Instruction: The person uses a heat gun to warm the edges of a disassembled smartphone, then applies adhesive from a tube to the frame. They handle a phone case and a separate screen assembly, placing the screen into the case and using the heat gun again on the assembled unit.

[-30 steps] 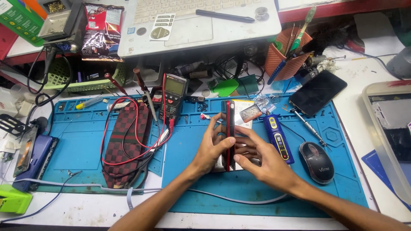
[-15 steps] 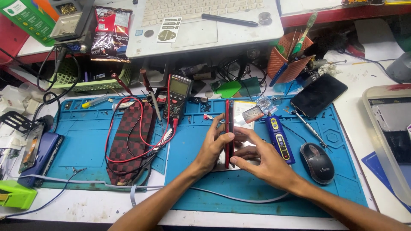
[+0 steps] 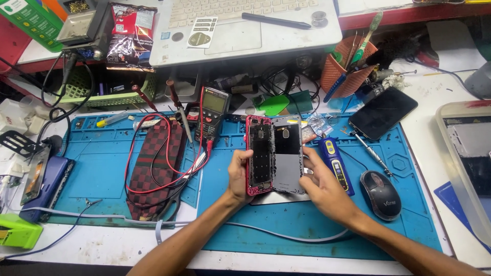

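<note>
Seen from the head camera: left hand [image 3: 238, 176] clamped around the lower left edge of an opened red-framed phone [image 3: 260, 155], right hand [image 3: 323, 185] gripping the lower right edge of its grey back panel [image 3: 287, 153], both forearms angled in from below, palms facing each other. Held together just above the blue mat [image 3: 307, 225] on the worktop [image 3: 102, 248]. Counted nearby: one multimeter [image 3: 214, 113], one mouse [image 3: 380, 194], one dark phone [image 3: 382, 112], one electric screwdriver [image 3: 335, 162].

phone [image 3: 260, 156] and back cover [image 3: 286, 153] now apart
</note>
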